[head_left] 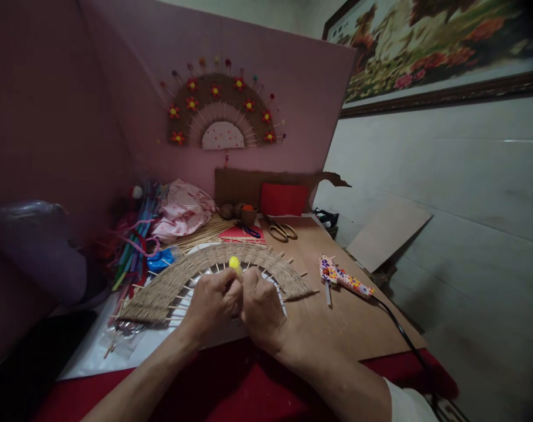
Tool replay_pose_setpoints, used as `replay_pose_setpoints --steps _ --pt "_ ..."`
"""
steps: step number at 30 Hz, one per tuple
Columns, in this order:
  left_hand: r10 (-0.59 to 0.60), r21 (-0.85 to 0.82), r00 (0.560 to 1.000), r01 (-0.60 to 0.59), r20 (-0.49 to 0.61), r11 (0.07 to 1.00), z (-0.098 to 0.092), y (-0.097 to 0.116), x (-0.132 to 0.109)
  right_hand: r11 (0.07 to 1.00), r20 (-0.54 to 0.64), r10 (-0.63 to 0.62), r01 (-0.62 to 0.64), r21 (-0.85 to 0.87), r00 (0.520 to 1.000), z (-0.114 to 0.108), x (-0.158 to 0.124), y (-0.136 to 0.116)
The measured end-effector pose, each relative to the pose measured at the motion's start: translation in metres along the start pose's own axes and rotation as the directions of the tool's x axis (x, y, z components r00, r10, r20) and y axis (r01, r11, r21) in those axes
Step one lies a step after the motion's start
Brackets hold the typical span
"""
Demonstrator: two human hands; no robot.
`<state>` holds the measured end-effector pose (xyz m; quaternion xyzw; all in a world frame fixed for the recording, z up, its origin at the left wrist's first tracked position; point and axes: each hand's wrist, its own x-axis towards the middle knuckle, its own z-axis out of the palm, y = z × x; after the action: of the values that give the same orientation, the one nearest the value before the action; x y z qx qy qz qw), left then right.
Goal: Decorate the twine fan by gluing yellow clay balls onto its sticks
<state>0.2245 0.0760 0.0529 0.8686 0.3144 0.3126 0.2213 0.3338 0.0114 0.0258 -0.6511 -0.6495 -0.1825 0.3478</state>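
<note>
My left hand [214, 300] and my right hand [262, 302] are closed and meet over the near middle of the table. From between their pinched fingertips sticks up a small bright yellow piece [234, 262] with a rounded top. Its lower end is hidden by my fingers, and its exact kind I cannot make out. Just behind and beneath the hands lies a woven twine arch [160, 275], shaped like a half-ring fan, with thin wooden sticks poking out along both edges. White sheeting [184, 310] shows under the arch.
On the brown board [319, 334] at right lies a flower-patterned glue gun [343, 278], its cord trailing off the near edge. Scissors [281, 230], a red card [284, 199] and pink cloth [182, 208] sit farther back. A finished flowered fan [216, 94] hangs on the pink panel.
</note>
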Motion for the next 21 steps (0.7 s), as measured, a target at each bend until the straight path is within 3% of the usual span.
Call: replay_pose_setpoints --steps 4,7,14,21 --pt "0.042 -0.102 0.998 -0.037 0.049 0.994 -0.004 -0.007 0.005 0.932 0.081 0.057 -0.082 0.352 0.995 -0.002 0.010 0.009" --pt "0.085 -0.087 0.996 -0.082 0.032 0.993 -0.006 -0.009 0.008 0.898 0.099 0.038 -0.077 0.433 0.994 -0.003 0.015 0.012" --pt "0.016 -0.015 0.994 -0.014 0.105 1.000 -0.009 -0.011 0.009 0.989 0.126 -0.078 0.061 0.131 0.989 -0.003 0.010 0.012" --pt "-0.074 -0.009 0.994 0.075 0.079 0.997 -0.006 -0.005 0.009 0.955 0.162 -0.198 0.228 -0.190 0.967 -0.002 0.009 0.005"
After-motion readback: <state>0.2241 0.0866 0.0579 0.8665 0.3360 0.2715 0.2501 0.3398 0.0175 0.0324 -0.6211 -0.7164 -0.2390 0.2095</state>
